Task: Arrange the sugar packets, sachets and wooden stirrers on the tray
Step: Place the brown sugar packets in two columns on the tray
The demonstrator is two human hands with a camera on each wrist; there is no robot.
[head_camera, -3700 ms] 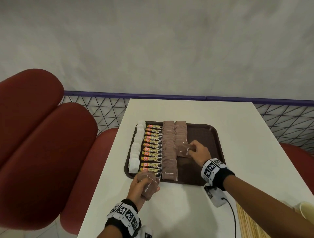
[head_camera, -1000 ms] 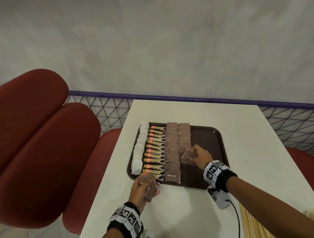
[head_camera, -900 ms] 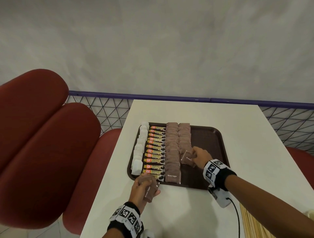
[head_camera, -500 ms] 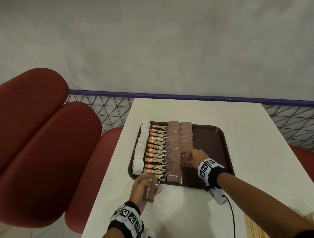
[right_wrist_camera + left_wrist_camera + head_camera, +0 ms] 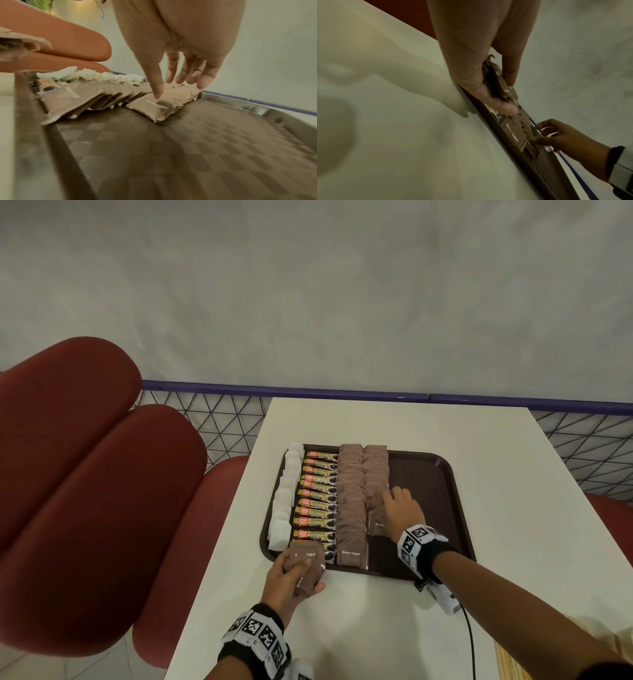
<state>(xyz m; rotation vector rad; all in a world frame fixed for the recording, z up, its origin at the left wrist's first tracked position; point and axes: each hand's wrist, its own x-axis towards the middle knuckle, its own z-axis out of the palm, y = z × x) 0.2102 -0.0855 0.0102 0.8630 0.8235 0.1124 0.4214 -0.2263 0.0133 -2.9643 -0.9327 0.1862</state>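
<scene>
White counter [image 5: 394, 611] carries a brown tray [image 5: 428, 474] lined with rows of white packets [image 5: 284, 501], coffee sachets [image 5: 317, 501] and brown sugar packets [image 5: 349, 501]. Right hand [image 5: 400, 511] rests with straight fingers on the nearest packet of the second brown row [image 5: 150, 106]. Left hand [image 5: 291, 583] grips a bunch of brown packets [image 5: 306, 563] at the tray's near edge.

grey wall [image 5: 308, 285] | red chairs [image 5: 85, 491] | white table [image 5: 394, 422]

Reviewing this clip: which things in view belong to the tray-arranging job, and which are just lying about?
Part of the job:
tray
white packets
coffee sachets
brown sugar packets
brown packets in left hand
wooden stirrers
right hand pressing the newest packet

Just lying about:
red seats
cable
mesh railing
</scene>
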